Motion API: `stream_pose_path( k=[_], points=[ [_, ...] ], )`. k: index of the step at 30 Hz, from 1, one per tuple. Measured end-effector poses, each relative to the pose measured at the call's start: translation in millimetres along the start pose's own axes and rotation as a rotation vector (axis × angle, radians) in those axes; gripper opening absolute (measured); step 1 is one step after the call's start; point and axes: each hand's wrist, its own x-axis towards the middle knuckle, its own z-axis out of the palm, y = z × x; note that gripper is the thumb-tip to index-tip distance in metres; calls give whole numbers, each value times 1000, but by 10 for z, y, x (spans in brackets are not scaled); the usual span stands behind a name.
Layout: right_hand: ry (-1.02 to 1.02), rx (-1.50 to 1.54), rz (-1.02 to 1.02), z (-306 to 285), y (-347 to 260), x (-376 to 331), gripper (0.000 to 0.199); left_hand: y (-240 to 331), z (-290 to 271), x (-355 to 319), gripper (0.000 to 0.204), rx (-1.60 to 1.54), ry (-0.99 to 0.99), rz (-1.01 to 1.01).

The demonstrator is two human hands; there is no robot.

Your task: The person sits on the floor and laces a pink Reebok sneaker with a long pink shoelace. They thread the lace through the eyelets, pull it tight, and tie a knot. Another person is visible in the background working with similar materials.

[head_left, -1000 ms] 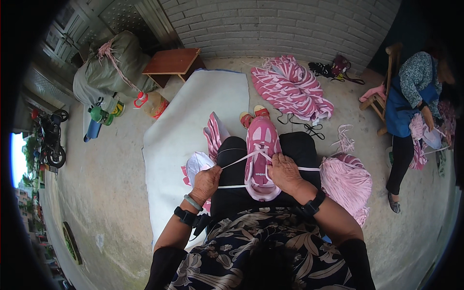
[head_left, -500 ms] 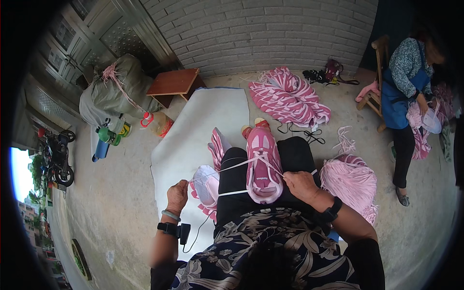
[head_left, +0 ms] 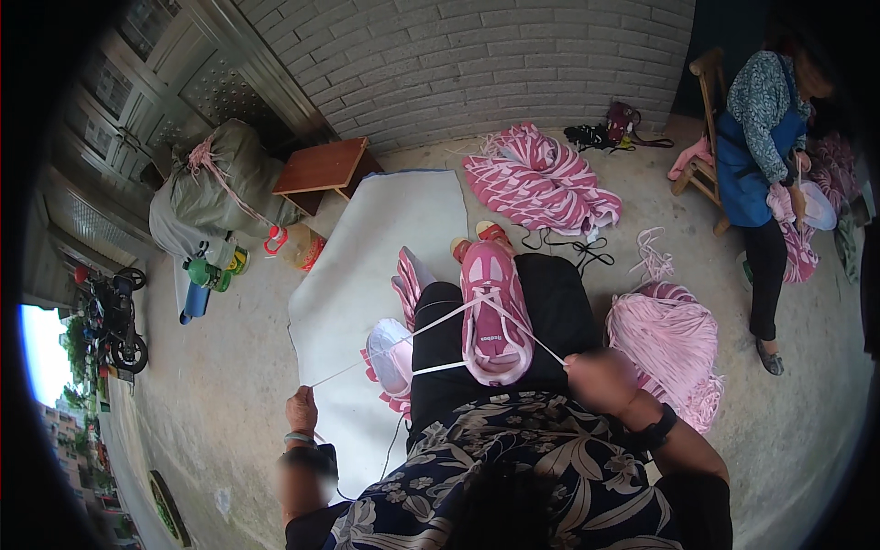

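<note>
A pink shoe upper (head_left: 496, 330) lies across my lap, its toe pointing away from me. Pale shoelaces cross near its tongue and run tight to both sides. My left hand (head_left: 301, 410), out to the left above the white sheet, is closed on one shoelace end (head_left: 353, 365). Beside my right thigh, my right hand (head_left: 602, 379) grips the other end; it is partly blurred. Another pale strip stretches from the upper's heel to the left. To the left of my legs rest more pink uppers (head_left: 412, 280) and a pale rounded lining piece (head_left: 390, 346).
A white sheet (head_left: 367, 243) covers the ground ahead. Bundled pink uppers (head_left: 541, 183) lie beyond my feet, and a pile of pink laces (head_left: 665, 344) sits at right. A low wooden stool (head_left: 321, 165) and bottles stand far left. At right a seated person (head_left: 761, 137) handles similar pieces.
My left hand has moved outward and toward me, drawing its lace longer. My right hand has shifted slightly right and nearer. The seated person's hand has lifted with a pale strand.
</note>
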Motion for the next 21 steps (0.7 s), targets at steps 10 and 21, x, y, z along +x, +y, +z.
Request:
stream_pose_path(
  k=[10, 21],
  points=[
    [85, -206, 1, -1227, 640, -230, 6, -482, -646, 292, 15, 242, 78, 6],
    [317, -881, 366, -4415, 1364, -1252, 21, -1421, -1863, 1095, 17, 321, 175, -133]
  ],
)
